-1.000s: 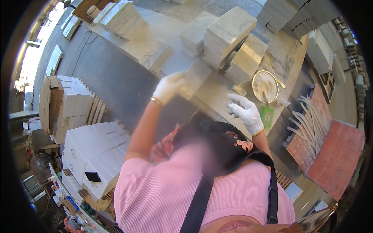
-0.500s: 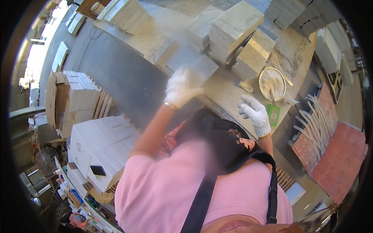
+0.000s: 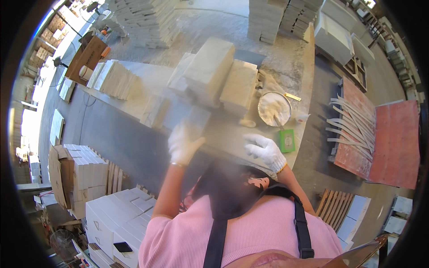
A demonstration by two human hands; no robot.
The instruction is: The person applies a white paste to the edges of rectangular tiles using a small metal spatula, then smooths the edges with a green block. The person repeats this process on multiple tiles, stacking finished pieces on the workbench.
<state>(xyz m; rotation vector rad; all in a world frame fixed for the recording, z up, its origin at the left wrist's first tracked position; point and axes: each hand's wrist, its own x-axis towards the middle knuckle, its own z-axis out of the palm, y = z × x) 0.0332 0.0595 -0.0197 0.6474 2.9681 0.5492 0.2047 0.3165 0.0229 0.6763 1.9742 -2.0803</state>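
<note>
Above the pale worktop [image 3: 223,134], the left hand [image 3: 183,144] in a white glove is raised, fingers curled around the near edge of a light stone tile [image 3: 190,119], which is blurred and sits just beyond the palm. To its right, well apart, the gloved right hand [image 3: 266,151] hovers with fingers spread, holding nothing. Beyond the right hand lies a green rectangular pad [image 3: 286,140], and past that a round bowl of white powder [image 3: 274,108]. Farther from the left hand stand stacked marble slabs [image 3: 219,73].
</note>
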